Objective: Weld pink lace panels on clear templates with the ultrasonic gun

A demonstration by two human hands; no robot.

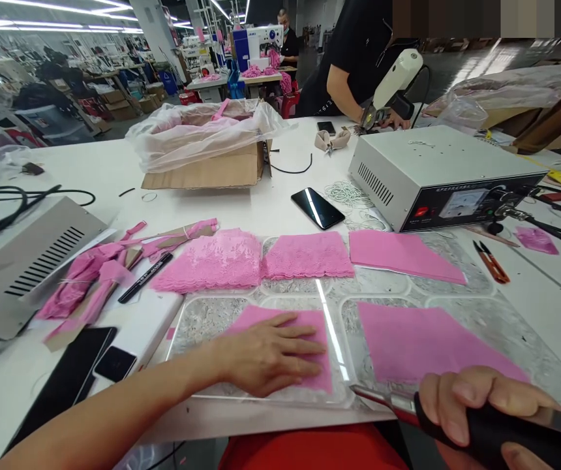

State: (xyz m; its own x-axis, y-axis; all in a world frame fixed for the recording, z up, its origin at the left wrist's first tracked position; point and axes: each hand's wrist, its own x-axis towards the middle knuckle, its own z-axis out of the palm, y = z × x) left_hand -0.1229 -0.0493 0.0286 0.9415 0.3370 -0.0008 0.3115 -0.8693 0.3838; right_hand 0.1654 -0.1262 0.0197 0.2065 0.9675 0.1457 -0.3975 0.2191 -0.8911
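My left hand [273, 356] lies flat with its fingers spread on a pink fabric piece [317, 320], which rests on the clear plastic template [197, 320]. My right hand [486, 405] is wrapped round the black handle of a handheld cutter [402, 403]. The cutter's pointed metal tip is just right of the template's lower edge. A second pink fabric piece [432, 343] lies flat on the right, beyond the cutter. In the row behind are two pink lace pieces [216, 261] [307, 256] and a smooth pink stack [402, 253].
A grey power unit [449, 166] stands at the back right, with orange-handled snips [492, 262] before it. A phone [318, 207] and a plastic-lined carton [207, 173] are further back. Pink straps [85, 281] and a marker [144, 279] lie left. A person [346, 72] works across the table.
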